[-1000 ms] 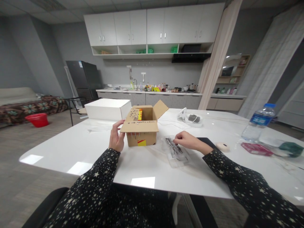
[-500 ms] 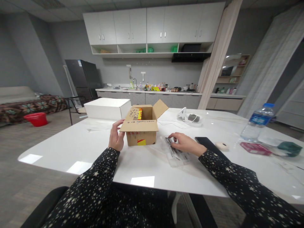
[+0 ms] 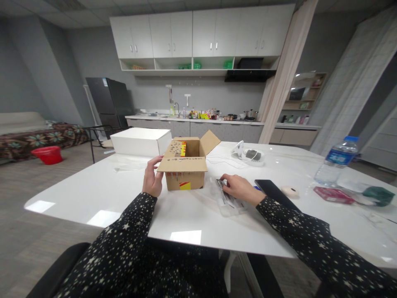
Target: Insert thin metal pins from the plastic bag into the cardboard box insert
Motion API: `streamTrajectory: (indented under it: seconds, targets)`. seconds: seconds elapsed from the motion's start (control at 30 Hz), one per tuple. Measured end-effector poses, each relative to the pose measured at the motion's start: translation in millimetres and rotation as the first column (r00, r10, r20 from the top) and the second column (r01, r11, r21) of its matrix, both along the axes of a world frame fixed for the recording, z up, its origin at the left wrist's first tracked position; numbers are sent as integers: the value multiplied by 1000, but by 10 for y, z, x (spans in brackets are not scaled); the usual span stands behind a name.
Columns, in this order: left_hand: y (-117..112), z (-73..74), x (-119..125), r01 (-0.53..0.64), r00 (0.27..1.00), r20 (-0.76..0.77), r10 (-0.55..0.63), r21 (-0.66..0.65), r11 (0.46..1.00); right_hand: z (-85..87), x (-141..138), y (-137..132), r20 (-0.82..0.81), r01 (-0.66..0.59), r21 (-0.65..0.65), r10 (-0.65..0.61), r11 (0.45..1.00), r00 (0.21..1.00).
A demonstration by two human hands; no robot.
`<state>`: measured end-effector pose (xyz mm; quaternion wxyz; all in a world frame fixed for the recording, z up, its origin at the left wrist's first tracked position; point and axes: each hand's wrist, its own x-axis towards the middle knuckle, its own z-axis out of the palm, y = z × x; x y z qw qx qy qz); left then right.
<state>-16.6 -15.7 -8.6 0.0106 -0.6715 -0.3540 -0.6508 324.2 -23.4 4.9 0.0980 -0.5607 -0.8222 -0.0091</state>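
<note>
An open cardboard box [image 3: 186, 181] stands on the white table, its front flap [image 3: 182, 165] folded outward. Small round heads line that flap, and thin shanks show beneath it, like screws. My left hand [image 3: 152, 179] curls around the box's left side, partly behind the flap. To the right of the box lies a shallow clear plastic case [image 3: 228, 209] containing several thin metal pieces [image 3: 228, 199]. My right hand [image 3: 238, 187] reaches into this case, thumb and fingers pinched together. Whatever is between those fingertips is too small to make out.
A white box [image 3: 139, 142] stands behind on the left. To the right are a black phone [image 3: 274, 194], a small cream case [image 3: 289, 191], a pink packet [image 3: 333, 194] and a water bottle [image 3: 336, 161]. A white device with a cable [image 3: 252, 156] lies farther back.
My right hand has shifted slightly left over the clear case and its fingers have drawn closer together. A blue spot now shows beside the phone. My left hand stays at the box.
</note>
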Motion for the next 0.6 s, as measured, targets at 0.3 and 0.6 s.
streamTrajectory:
  seconds: [0.3,0.6]
  targets:
    - [-14,16,5,3,1000,10,-3,-10,1000,-32,-8,-6,-11,-30,46,31,998,999]
    - [6,0,-8,7,1000,15,-7,-2,1000,-6,-29,-55,-3,-27,51,27,998,1000]
